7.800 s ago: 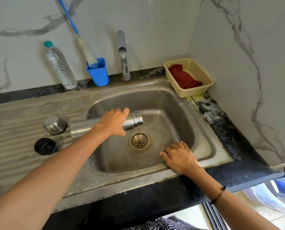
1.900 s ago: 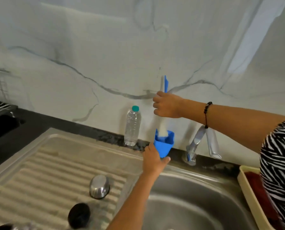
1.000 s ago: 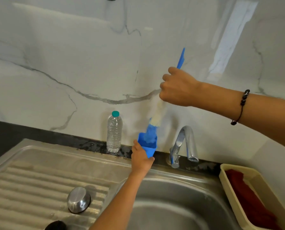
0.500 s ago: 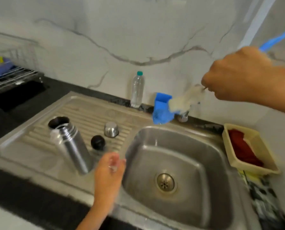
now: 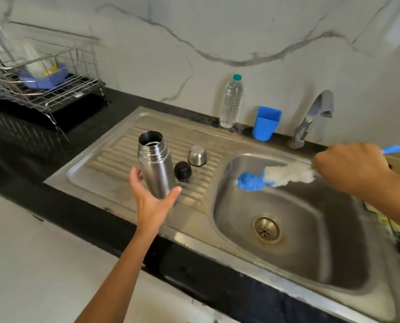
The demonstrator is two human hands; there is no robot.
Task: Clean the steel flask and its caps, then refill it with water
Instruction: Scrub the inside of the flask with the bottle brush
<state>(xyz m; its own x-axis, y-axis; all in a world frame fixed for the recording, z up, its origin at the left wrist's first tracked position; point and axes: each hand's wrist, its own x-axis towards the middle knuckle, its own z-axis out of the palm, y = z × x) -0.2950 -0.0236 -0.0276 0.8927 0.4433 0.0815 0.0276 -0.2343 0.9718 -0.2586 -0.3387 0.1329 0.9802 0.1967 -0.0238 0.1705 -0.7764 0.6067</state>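
We reach our left hand [image 5: 151,201], fingers released, around the open flask [image 5: 156,164]; our right hand [image 5: 350,167] grasps the brush [image 5: 275,177]. Next: grip, then scrub inside.

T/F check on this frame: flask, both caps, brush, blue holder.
1. The steel flask stands upright on the drainboard with its mouth open. True.
2. The right hand grips the bottle brush over the sink basin. True.
3. The brush sits in the blue holder. False: it is out, held over the basin.
4. The black cap is screwed onto the flask. False: it lies on the drainboard beside the steel cap.
5. The left hand grips the water bottle. False: it is at the flask, fingers spread.
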